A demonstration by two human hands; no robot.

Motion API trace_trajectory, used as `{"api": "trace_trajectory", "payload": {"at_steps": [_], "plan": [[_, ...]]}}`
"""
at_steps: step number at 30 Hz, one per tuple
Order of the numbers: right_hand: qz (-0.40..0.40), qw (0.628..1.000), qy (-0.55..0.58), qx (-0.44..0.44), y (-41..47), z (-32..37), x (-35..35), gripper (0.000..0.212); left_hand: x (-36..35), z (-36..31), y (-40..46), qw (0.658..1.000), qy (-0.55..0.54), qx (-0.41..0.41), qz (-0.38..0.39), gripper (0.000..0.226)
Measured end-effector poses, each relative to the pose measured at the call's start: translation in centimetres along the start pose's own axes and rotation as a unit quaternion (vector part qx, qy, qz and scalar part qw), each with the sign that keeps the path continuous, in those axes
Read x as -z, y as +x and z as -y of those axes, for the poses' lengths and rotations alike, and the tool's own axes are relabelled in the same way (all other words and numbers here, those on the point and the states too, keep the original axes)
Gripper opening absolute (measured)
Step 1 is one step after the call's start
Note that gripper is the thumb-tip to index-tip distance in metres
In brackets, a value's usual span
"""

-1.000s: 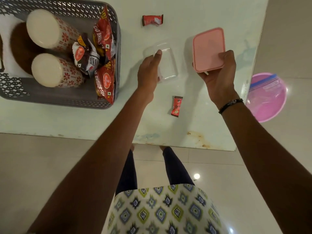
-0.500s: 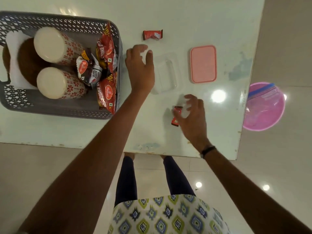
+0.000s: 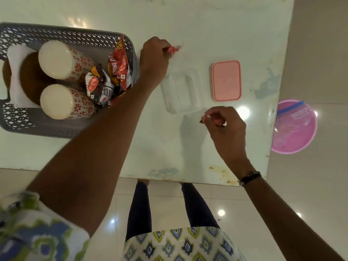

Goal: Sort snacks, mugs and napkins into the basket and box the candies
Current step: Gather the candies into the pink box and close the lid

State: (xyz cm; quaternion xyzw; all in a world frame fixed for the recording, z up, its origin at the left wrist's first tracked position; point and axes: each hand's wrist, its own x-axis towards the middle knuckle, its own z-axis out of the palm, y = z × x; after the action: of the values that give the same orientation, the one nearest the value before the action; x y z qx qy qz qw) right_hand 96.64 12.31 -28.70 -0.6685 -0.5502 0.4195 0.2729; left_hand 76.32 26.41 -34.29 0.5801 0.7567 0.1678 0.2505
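Hands: left pinches candy; right grips second candy.

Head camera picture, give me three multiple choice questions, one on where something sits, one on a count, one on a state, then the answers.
1. Where does the pink lid lie?
A. on the clear box
B. on the table, right of the clear box
C. in the basket

2. How many mugs are in the basket?
A. one
B. two
C. four

3. What is the state of the clear box?
A. open and empty
B. closed with its lid
C. full of candies

Answers:
1 B, the lid rests flat on the table, apart from the box.
2 B, two mugs lie there beside the snack packets.
3 A, each hand's grip, left hand and right hand, holds a candy outside the box.
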Motion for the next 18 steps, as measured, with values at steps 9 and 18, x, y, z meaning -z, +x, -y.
{"api": "trace_trajectory", "payload": {"at_steps": [9, 18], "plan": [[0.003, 0.997, 0.023, 0.072, 5.4, 3.1, -3.1, 0.02, 1.2, -3.7, -10.6, 0.978, -0.153, 0.055, -0.129, 0.023], [-0.062, 0.998, 0.008, 0.004, 4.3, 1.2, 0.0, 0.022, 0.4, -5.0, -13.8, 0.978, -0.148, 0.115, -0.085, 0.031]]}}
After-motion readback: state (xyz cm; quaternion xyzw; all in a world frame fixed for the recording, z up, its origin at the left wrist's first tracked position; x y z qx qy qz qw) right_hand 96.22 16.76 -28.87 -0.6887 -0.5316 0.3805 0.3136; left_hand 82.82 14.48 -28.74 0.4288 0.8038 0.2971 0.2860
